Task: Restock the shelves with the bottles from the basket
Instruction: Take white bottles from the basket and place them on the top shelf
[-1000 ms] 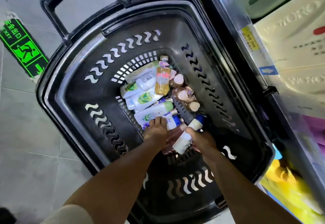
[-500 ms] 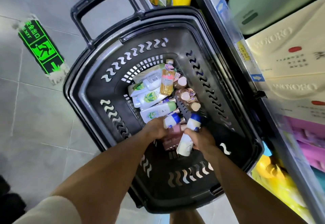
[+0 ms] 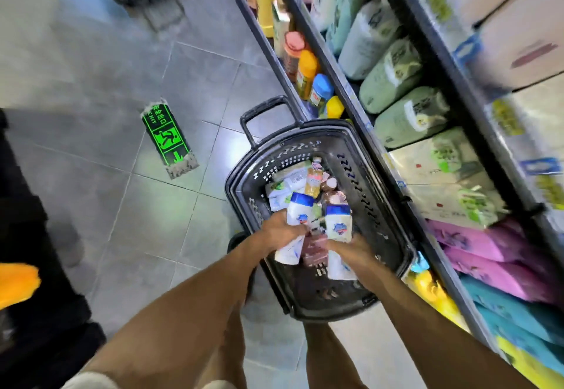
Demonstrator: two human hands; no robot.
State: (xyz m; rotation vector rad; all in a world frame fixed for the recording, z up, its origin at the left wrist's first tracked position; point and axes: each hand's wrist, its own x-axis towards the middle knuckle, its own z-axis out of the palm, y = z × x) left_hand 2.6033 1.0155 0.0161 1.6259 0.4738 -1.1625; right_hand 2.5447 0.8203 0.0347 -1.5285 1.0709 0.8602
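You are gripping a white plastic bottle with a blue cap [image 3: 300, 210] in your left hand [image 3: 282, 231] and a second white blue-capped bottle [image 3: 337, 225] in your right hand [image 3: 355, 251]. Your fingers [image 3: 294, 231] are curling round each body, so the caps are pointing up and away, probably to let them go onto a shelf upright. Both are hanging just above the black plastic basket [image 3: 305, 127], which is sitting on the floor right against the dark metal shelves [image 3: 351, 98], likely to keep each carry short, while the other bottles [image 3: 287, 187] are lying loose in its bottom.
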